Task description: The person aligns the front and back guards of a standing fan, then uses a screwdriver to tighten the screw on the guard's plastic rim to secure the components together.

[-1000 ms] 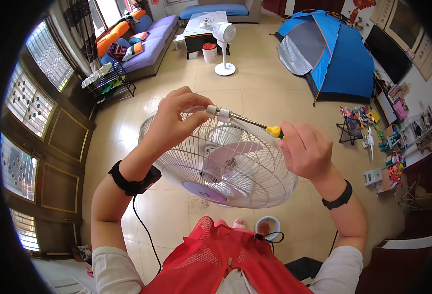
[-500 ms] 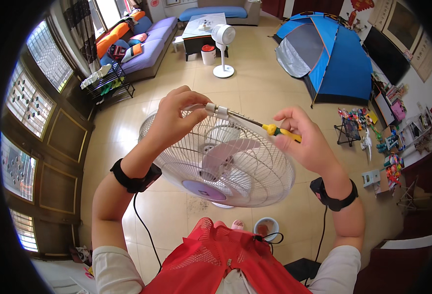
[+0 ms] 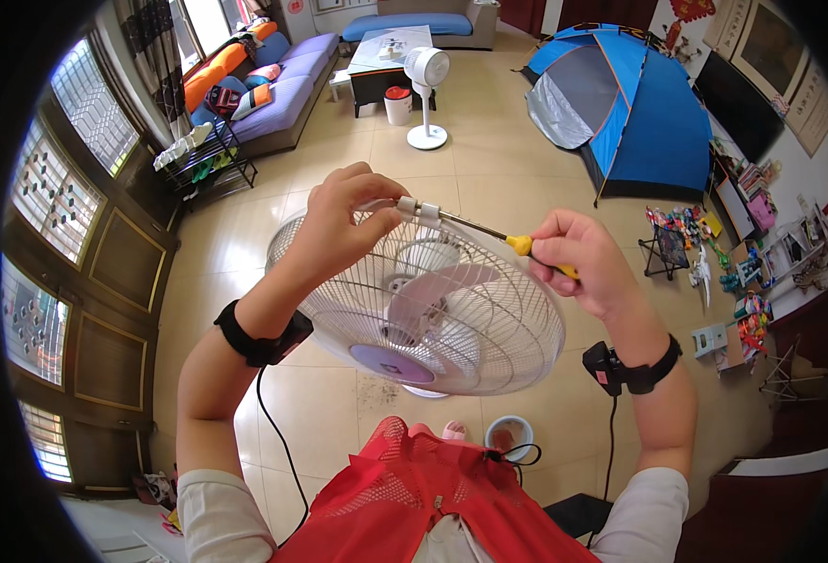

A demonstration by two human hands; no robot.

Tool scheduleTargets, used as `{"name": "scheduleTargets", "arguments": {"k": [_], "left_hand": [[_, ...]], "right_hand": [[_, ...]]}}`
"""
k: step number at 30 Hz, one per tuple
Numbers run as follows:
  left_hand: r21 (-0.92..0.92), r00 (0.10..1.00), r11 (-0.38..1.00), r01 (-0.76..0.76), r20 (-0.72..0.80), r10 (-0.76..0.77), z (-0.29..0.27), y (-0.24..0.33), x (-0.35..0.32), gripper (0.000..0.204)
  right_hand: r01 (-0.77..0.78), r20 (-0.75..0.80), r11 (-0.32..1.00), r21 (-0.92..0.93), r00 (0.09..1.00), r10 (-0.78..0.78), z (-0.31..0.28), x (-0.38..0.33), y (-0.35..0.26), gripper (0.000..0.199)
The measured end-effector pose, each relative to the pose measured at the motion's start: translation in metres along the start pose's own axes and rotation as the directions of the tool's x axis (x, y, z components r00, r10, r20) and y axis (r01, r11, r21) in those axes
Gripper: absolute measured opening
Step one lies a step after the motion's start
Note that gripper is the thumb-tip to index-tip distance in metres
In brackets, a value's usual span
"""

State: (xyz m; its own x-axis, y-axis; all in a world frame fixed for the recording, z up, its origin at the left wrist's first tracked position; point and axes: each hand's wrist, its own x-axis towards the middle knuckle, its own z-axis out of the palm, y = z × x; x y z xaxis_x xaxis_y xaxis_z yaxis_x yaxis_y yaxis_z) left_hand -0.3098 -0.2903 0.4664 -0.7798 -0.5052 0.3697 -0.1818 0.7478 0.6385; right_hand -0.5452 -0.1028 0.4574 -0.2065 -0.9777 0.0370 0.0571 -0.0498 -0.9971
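A large standing fan with a round wire guard (image 3: 517, 333), pale blades (image 3: 432, 300) and a lilac centre badge (image 3: 387, 363) tilts up in front of me. At the top of its rim sits a small white clip (image 3: 428, 215). My left hand (image 3: 343, 220) pinches the rim beside this clip, thumb and forefinger closed at its left end. From the right, a screwdriver (image 3: 520, 245) with a yellow and black handle points its metal shaft into the clip. My right hand (image 3: 583, 258) is wrapped around the handle. The fingertips of my left hand partly cover what they grip.
A light blue basin (image 3: 524, 436) stands on the floor near my feet. Farther off are a small white fan (image 3: 427, 136), a blue tent (image 3: 653, 141), a low table (image 3: 376, 86) and a purple sofa (image 3: 287, 94). Toys (image 3: 681, 225) lie at the right. Cables hang from both wristbands.
My right hand has gone from loosely spread fingers to a closed grip on the screwdriver handle, and its wrist has turned. My left hand stays nearly still at the clip.
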Motion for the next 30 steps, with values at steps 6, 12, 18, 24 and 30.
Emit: {"name": "scheduleTargets", "arguments": {"k": [6, 12, 18, 24, 30], "left_hand": [[0.036, 1.000, 0.999, 0.014, 0.018, -0.014, -0.002, 0.003, -0.002, 0.022], [-0.048, 1.000, 0.999, -0.005, 0.005, 0.005, -0.002, 0.003, -0.004, 0.022], [0.045, 1.000, 0.999, -0.006, 0.007, 0.005, -0.001, 0.003, -0.005, 0.021], [0.078, 1.000, 0.997, -0.028, 0.000, 0.028, 0.000, 0.003, -0.005, 0.021], [0.062, 1.000, 0.998, -0.022, 0.007, 0.021, 0.001, 0.000, -0.004, 0.020]], "right_hand": [[-0.230, 0.098, 0.965, 0.127, 0.971, 0.218, -0.002, -0.004, 0.000, 0.008], [0.501, 0.388, -0.051, -0.864, 0.597, -0.702, 0.005, -0.010, 0.018, 0.028], [0.485, 0.389, -0.108, -0.868, 0.527, -0.756, 0.009, -0.006, 0.026, 0.021], [0.314, 0.006, 0.793, -0.522, 0.931, -0.365, 0.003, -0.002, 0.018, 0.011], [-0.384, 0.193, 0.905, 0.182, 0.917, 0.351, -0.004, 0.001, -0.002, 0.011]]}}
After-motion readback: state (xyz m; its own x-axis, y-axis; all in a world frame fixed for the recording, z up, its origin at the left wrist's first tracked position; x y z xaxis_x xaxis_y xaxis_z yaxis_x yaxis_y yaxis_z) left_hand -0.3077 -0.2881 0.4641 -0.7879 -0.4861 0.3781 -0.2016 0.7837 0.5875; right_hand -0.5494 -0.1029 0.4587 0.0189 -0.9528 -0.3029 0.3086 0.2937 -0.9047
